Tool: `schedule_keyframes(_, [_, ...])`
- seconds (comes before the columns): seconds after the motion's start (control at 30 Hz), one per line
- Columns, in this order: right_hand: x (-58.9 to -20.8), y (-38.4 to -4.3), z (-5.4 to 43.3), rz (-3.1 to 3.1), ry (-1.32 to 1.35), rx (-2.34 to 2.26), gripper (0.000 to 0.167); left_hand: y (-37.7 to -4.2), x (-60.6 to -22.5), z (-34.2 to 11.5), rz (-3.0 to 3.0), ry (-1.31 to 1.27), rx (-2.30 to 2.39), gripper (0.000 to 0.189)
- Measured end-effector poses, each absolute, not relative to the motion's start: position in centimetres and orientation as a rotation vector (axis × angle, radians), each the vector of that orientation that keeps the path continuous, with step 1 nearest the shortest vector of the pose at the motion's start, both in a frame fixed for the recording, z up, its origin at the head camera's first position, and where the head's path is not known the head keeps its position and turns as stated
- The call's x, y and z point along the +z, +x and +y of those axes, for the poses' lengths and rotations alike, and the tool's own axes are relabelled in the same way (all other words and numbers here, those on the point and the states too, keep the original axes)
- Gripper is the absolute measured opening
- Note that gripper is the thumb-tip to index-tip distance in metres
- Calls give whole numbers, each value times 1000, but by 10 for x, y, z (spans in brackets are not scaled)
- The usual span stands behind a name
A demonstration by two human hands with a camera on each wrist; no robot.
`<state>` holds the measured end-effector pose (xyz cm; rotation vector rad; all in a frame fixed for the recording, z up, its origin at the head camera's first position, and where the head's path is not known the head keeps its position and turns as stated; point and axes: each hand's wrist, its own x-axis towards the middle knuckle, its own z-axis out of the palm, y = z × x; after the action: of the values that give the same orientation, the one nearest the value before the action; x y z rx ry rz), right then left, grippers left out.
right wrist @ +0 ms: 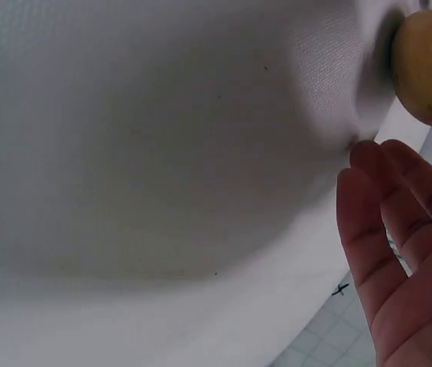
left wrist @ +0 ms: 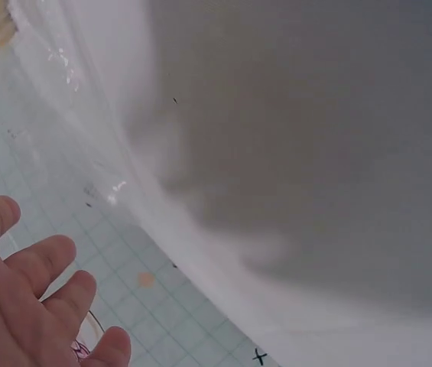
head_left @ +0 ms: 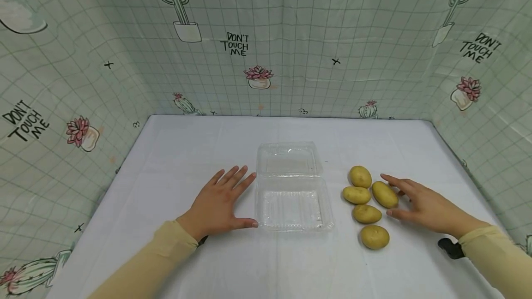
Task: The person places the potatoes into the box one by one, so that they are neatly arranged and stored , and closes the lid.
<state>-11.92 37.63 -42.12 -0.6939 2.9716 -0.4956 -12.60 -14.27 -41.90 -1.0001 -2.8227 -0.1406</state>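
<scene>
A clear plastic clamshell box (head_left: 294, 203) lies unfolded on the white table, its lid (head_left: 287, 159) laid back on the far side. Beside its left edge my left hand (head_left: 220, 204) is spread, thumb and fingertips close to the rim; whether they touch it I cannot tell. Several yellow potatoes (head_left: 367, 214) lie grouped right of the box. My right hand (head_left: 424, 206) is around the right side of the rightmost potato (head_left: 384, 194), thumb and fingers apart, gripping nothing. In the right wrist view its fingers (right wrist: 365, 229) extend near a potato (right wrist: 431, 69).
The white tabletop (head_left: 199, 146) ends at a back edge and two slanting sides. Grid-patterned cloth (head_left: 307, 59) with cactus drawings hangs behind and along both sides. A black strap piece (head_left: 450, 248) shows at the right wrist.
</scene>
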Motion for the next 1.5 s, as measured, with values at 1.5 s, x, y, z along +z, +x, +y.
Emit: schedule_keyframes(1.5, [-427,-132,370,2887,-817,-741,74,-125,-420,-120,-2901,-1074,-150,120])
